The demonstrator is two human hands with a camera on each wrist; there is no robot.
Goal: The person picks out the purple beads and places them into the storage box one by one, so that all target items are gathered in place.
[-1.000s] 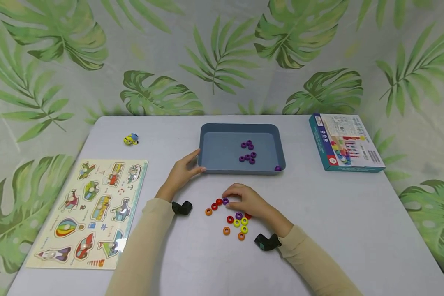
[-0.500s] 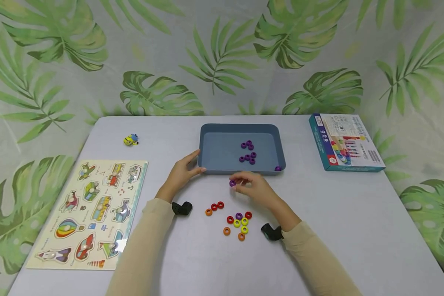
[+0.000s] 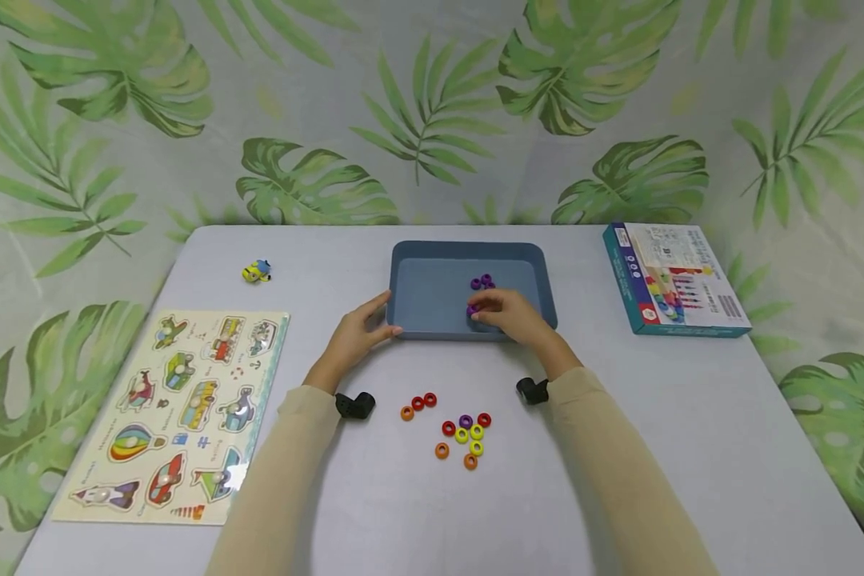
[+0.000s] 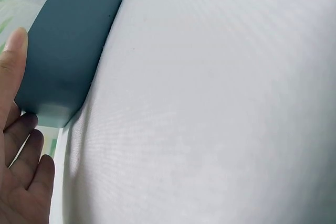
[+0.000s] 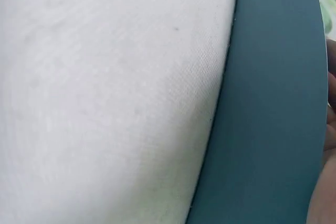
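A shallow blue-grey tray [image 3: 430,282] stands at the back of the table with purple beads [image 3: 486,279] in it. My left hand [image 3: 351,340] holds its near left corner, thumb along the front wall and fingers at the side. My right hand [image 3: 516,318] reaches over the front rim, low in the tray, with a purple bead [image 3: 471,310] at its pinched fingertips. It hides other beads there. In front of the tray lie red beads [image 3: 449,428], orange beads [image 3: 442,450], yellow beads [image 3: 477,448] and one purple bead [image 3: 466,421].
A wooden picture puzzle board [image 3: 180,416] lies at the left, with a small yellow and blue toy [image 3: 257,271] behind it. At the back right is a boxed set [image 3: 677,280]. A leaf-patterned cloth [image 3: 432,120] hangs behind the table.
My right hand has picked a purple bead up from beside the red ones and carried it away from me, over the rim into the tray. My left hand stays at the corner.
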